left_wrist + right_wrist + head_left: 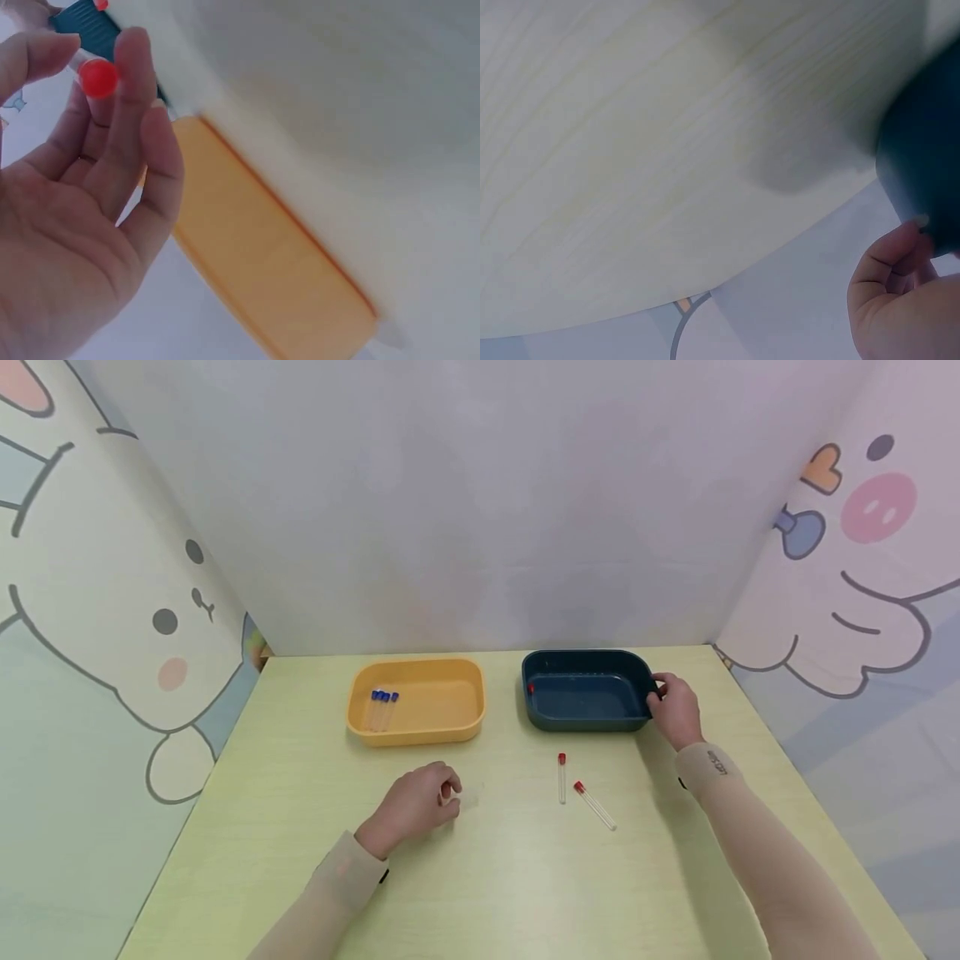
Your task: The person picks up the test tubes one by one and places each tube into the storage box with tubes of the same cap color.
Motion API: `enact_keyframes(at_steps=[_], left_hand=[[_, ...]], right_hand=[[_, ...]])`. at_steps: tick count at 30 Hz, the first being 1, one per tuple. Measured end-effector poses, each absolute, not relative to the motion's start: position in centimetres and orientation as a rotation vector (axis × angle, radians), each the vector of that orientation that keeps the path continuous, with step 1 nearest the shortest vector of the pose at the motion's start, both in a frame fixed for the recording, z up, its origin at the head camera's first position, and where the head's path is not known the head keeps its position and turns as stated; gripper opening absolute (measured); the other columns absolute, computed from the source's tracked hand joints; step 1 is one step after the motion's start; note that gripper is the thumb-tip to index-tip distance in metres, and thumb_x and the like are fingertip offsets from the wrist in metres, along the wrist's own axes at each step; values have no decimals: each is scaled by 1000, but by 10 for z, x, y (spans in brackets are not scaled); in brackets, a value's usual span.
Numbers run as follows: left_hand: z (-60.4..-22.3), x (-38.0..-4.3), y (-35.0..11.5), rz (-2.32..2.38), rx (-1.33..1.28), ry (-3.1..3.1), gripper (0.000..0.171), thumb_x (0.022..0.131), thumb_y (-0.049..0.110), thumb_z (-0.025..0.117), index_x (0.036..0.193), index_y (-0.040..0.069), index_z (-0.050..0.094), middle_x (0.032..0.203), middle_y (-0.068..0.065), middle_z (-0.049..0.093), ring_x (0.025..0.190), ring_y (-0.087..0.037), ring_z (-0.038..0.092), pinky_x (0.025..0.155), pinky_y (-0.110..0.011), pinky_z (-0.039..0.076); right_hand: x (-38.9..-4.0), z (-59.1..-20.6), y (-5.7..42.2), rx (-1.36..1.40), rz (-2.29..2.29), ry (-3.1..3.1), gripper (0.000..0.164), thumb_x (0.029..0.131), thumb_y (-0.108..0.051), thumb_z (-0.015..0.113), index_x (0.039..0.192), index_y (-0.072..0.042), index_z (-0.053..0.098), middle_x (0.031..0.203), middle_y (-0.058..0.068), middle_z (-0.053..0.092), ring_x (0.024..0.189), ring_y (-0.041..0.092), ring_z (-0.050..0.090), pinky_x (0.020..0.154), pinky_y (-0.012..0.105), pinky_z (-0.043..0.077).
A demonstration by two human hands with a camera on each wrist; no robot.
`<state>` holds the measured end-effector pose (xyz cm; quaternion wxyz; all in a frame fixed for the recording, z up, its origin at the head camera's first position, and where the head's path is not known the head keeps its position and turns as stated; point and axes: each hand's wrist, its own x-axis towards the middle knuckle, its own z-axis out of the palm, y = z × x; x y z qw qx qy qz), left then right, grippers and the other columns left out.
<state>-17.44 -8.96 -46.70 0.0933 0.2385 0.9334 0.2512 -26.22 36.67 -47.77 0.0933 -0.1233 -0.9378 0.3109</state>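
My left hand point(414, 803) is over the table, left of centre. Its thumb and fingers pinch a test tube with a red cap point(98, 78); in the head view the cap is hidden by the fingers. My right hand point(677, 712) grips the right end of a dark blue tray point(588, 725), thumb on the near side. Inside that tray, a red cap point(531, 688) shows by the left wall. On the table before it lie an upright-pointing red-capped test tube point(562, 779) and a slanted red-capped test tube point(596, 807).
A yellow tray point(450, 735) stands at the back left and holds several blue-capped test tubes point(384, 710) side by side. Behind both trays rises a pale cloth wall point(480, 527). Cartoon-printed panels flank the light wooden table point(495, 893).
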Motion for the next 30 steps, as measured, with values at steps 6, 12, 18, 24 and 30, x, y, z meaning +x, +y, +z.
enact_keyframes(at_steps=[6, 12, 18, 24, 30], left_hand=[[-451, -175, -85, 787, 765, 2806, 10, 89, 16, 77, 96, 12, 72, 84, 5, 61, 68, -7, 51, 61, -20, 43], [-443, -180, -82, 832, 807, 2830, 9, 89, 16, 77, 96, 12, 72, 85, 5, 62, 70, -7, 52, 63, -19, 45], [-438, -187, -78, 886, 849, 2831, 9, 89, 15, 78, 96, 12, 73, 86, 4, 64, 76, -10, 58, 65, -19, 47], [-430, -196, -72, 969, 857, 2779, 11, 90, 14, 77, 99, 9, 74, 89, 2, 63, 79, -11, 58, 68, -19, 50], [-417, -202, -66, 1065, 833, 2709, 14, 92, 15, 76, 104, 8, 74, 94, 0, 64, 83, -12, 57, 74, -20, 52]], right_hand=[[-262, -474, 364, -406, 944, -2791, 46, 103, -9, 51, 147, 4, 49, 110, 24, 55, 94, 36, 52, 76, 39, 48], [-262, -475, 363, -433, 959, -2808, 47, 104, -10, 49, 149, 4, 46, 115, 26, 55, 98, 37, 53, 80, 41, 50], [-263, -477, 362, -448, 952, -2802, 47, 104, -10, 50, 149, 3, 46, 116, 26, 55, 99, 37, 53, 81, 42, 51], [-263, -476, 360, -453, 931, -2791, 46, 104, -9, 49, 148, 4, 48, 116, 27, 56, 99, 37, 54, 82, 45, 51], [-262, -475, 359, -450, 932, -2779, 46, 103, -8, 50, 147, 4, 49, 116, 27, 57, 99, 37, 54, 84, 47, 51]])
